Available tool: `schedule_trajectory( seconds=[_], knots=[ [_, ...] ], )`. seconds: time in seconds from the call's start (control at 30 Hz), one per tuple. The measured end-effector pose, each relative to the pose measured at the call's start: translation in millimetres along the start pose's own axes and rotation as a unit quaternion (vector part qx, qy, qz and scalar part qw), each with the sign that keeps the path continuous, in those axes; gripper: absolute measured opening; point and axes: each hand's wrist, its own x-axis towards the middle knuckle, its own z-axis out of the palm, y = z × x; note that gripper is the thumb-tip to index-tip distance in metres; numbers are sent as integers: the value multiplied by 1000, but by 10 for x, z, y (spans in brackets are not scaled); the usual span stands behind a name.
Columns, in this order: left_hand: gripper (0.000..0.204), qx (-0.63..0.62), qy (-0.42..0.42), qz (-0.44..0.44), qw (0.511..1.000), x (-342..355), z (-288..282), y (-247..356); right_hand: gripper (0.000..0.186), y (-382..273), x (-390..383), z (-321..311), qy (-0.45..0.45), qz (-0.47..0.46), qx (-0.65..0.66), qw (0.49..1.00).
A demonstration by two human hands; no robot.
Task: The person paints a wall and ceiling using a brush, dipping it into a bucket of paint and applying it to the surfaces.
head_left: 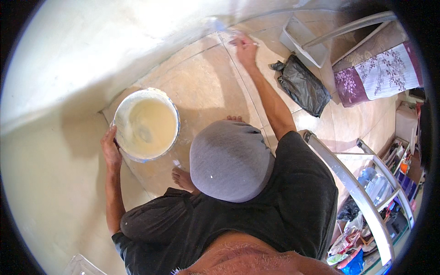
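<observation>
My left hand (111,146) grips the left side of a round white bucket (173,110), fingers curled at its rim. Cream-coloured paint (158,123) lies inside, with a paler smear on the inner wall. My right arm reaches far forward to the foot of the wall. In my right hand (246,48), closed fingers hold what looks like a paintbrush (221,26); its pale handle end sticks out on the right. The brush's head is smeared by motion near the line where wall and floor meet, so I cannot tell whether it touches.
A pale wall (114,41) curves along the left and top above beige floor tiles (201,78). On the right are a black plastic bag (302,87), a white trough (300,39), patterned cloth (385,73), a metal ladder (353,192) and clutter (355,233). Rounded grey cloth (231,160) fills the middle.
</observation>
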Motion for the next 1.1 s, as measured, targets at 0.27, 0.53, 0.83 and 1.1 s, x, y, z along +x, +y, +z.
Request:
schedule_trajectory(
  seconds=[0.27,0.53,0.83,1.1],
  knots=[
    [35,35,-3,14,999,107,-117,-40,18,29,278,-793,276,-42,-102,955],
    [33,18,-22,19,999,43,-49,63,19,-185,-441,545,85,2,-92,992],
    [36,3,-15,8,1000,-12,-75,45,23,-936,-862,1058,-194,-59,-56,978],
    [39,33,-18,-8,999,-8,-17,91,21,-98,-117,257,-15,-64,-7,998]
  ],
)
